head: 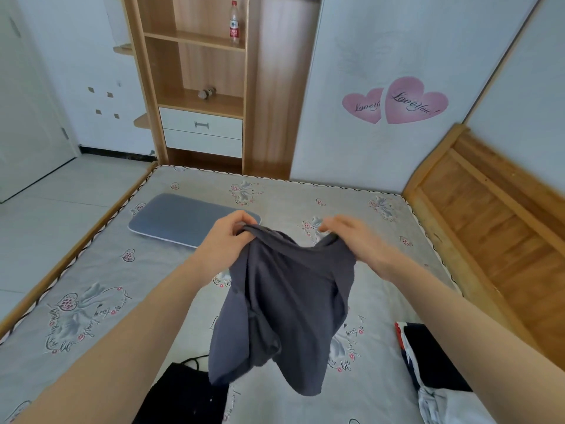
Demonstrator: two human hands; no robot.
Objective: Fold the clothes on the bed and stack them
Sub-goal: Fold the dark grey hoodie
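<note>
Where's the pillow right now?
The pillow lies at the bed's far left, just beyond the left hand, behind the raised grey garment.

A grey bed (122, 289) with a heart-print sheet carries a blue pillow (183, 220) near its far left corner. Black clothing (183, 393) lies at the near edge; a dark garment pile (434, 359) sits near the right edge.

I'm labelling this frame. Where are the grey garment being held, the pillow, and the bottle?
grey garment (287, 304): head view, middle of the hanging cloth.
pillow (177, 220): head view, centre of its blue top.
bottle (234, 24): head view, its red label.
</note>
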